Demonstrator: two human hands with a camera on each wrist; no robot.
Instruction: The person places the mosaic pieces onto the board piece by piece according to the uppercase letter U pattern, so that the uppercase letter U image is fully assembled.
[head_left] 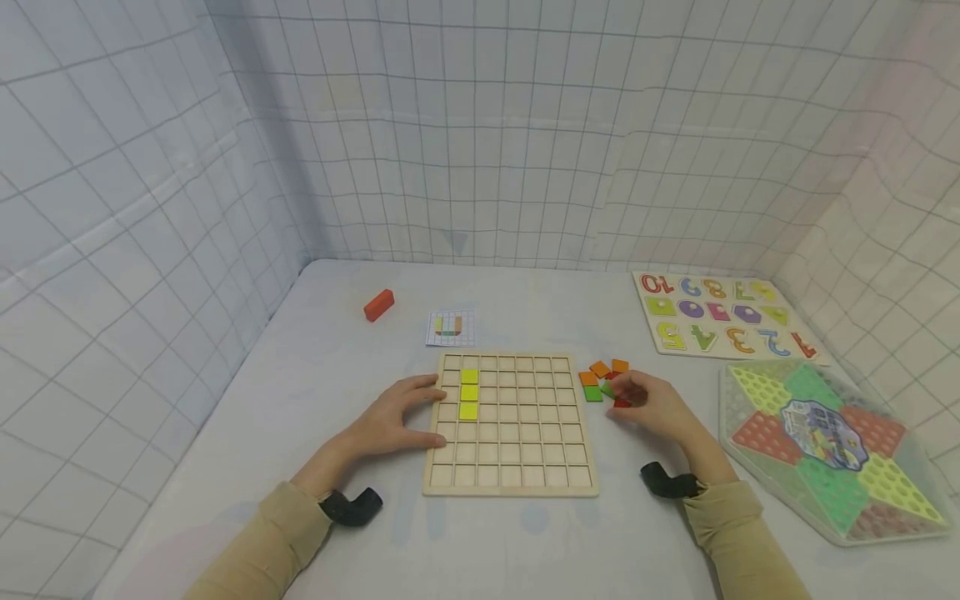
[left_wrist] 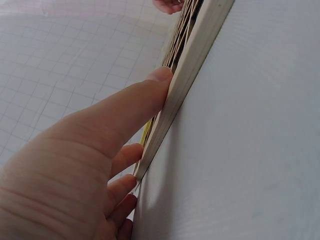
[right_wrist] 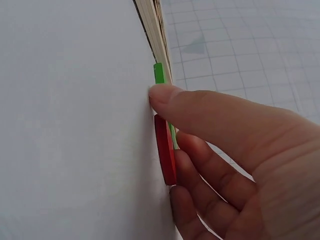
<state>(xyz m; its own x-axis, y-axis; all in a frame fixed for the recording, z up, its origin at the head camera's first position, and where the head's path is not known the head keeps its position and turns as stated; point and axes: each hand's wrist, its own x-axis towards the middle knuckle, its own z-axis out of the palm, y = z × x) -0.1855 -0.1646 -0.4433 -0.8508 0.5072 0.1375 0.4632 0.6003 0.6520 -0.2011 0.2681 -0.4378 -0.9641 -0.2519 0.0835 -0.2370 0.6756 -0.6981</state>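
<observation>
A wooden grid board (head_left: 510, 477) lies flat, with three yellow tiles (head_left: 468, 392) stacked in one column near its upper left. My left hand (head_left: 386, 421) rests at the board's left edge, thumb and fingers spread; in the left wrist view the thumb tip touches the frame's side (left_wrist: 185, 75). To the right of the board, my right hand (head_left: 651, 404) bends over a small group of tiles. Its fingertips are right at a green tile (head_left: 607, 389), and a gap shows between thumb and fingers. A red tile (right_wrist: 165, 150) stands out between them in the right wrist view.
Orange tiles (head_left: 599, 369) and another green tile (head_left: 593, 393) lie by the board. Behind it are a pattern card (head_left: 451, 328) and a red block (head_left: 379, 305). On the right lie a number puzzle (head_left: 720, 312) and a hexagonal game board (head_left: 832, 450). Grid-patterned sheets surround the table.
</observation>
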